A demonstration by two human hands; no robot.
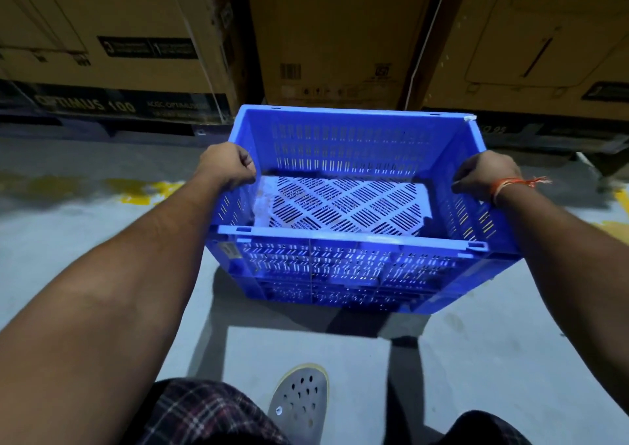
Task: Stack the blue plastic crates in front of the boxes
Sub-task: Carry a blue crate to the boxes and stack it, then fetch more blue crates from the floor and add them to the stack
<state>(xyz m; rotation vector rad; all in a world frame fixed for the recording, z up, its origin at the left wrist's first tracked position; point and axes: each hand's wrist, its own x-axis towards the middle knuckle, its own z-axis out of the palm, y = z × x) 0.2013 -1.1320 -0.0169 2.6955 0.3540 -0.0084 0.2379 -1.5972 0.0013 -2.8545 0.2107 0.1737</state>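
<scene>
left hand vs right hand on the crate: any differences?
The left hand grips the left rim of the blue crate; the right hand grips the right rim. The right wrist wears an orange thread band; the left wrist is bare. The left hand's knuckles curl inward over the rim, while the right hand shows mostly its back. Both are closed on the crate's short sides, roughly level, arms extended.

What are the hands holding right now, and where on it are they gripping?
The blue plastic crate: left hand grips the left side wall's top rim, right hand the right side wall's rim.
</scene>
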